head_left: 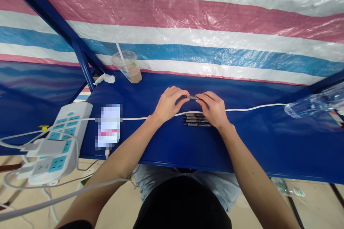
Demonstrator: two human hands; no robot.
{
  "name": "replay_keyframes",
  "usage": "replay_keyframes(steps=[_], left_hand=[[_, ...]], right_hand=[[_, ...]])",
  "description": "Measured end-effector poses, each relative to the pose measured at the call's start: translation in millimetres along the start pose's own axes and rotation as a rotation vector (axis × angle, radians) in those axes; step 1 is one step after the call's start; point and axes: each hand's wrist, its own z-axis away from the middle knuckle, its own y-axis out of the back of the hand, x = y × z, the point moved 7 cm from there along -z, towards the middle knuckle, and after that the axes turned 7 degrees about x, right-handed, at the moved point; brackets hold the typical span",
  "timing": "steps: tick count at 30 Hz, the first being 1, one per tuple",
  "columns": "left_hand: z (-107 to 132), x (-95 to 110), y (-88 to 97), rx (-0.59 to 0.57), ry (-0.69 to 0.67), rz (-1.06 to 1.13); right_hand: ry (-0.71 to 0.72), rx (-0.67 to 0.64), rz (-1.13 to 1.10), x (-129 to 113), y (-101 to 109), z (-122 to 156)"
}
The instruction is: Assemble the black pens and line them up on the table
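Observation:
Between my two hands a dark pen with a grey grip lies level, just above the blue table. The fingertips of my left hand pinch its left end. At the other end, my right hand closes thumb and fingers on it. Several similar black pens lie side by side on the table below, partly hidden by my right hand. A white cable runs across the table, passing near both hands.
To the left are a phone with a cable plugged in and a white power strip with chargers. A plastic cup with a straw and a crumpled tissue stand at the back. A clear bottle lies right. Striped sheeting hangs behind.

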Motion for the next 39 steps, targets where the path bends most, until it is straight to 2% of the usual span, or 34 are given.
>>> replay_keyframes(steps=[34, 39], left_hand=[[-0.1, -0.6, -0.3, -0.009, 0.014, 0.005], [0.2, -4.2, -1.0, -0.011, 0.036, -0.003]], right_hand=[[-0.020, -0.002, -0.001, 2.3, -0.8, 0.8], [-0.025, 0.040, -0.037, 2.9, 0.7, 0.6]])
